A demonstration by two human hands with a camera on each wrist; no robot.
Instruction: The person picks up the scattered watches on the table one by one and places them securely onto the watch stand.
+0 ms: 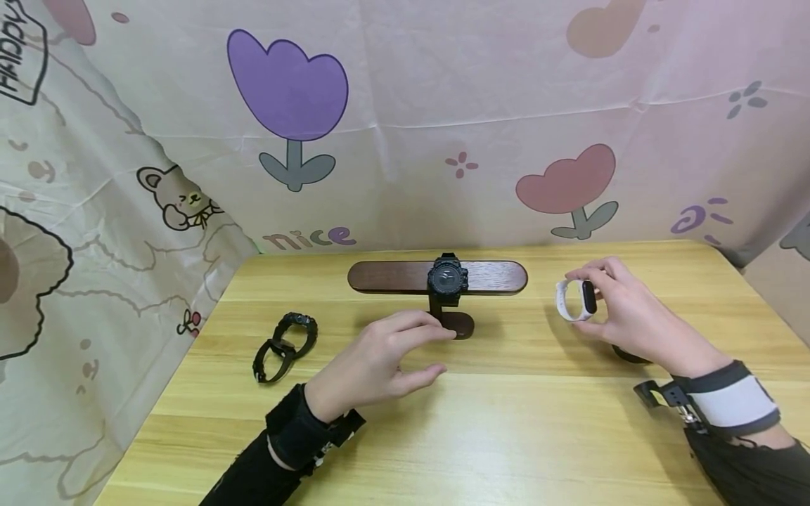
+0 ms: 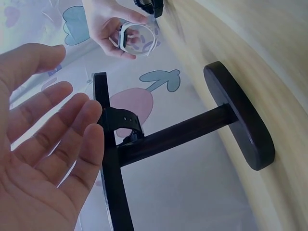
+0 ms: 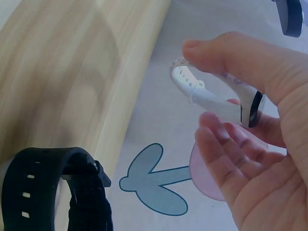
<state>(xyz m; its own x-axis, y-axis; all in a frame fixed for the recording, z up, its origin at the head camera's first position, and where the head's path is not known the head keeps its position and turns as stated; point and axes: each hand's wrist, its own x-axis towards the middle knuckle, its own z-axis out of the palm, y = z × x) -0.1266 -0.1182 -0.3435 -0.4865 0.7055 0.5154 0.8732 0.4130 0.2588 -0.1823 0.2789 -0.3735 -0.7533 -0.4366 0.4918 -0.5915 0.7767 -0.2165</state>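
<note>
On the wooden bench (image 1: 506, 436), backed by a cartoon-printed cloth (image 1: 443, 105), a dark wooden T-shaped stand (image 1: 380, 277) sits near the far edge; its crossbar carries a chunky black watch (image 1: 448, 278) strapped round it, so the dial faces forward as if on display. The left hand (image 1: 380, 365) hovers just before the stand's foot with fingers (image 2: 62, 139) spread and relaxed, holding nothing. The right hand (image 1: 623, 309), raised off to the right of the stand, pinches a white fitness band (image 1: 576, 300) between thumb and fingertips, loop upright, apparently to keep its strap clear. Another black watch (image 1: 286, 346) lies on its side at the left, well apart. A dark object under the right hand is mostly hidden; the right wrist view suggests a third black strap (image 3: 53, 187), cut off by the frame.
</note>
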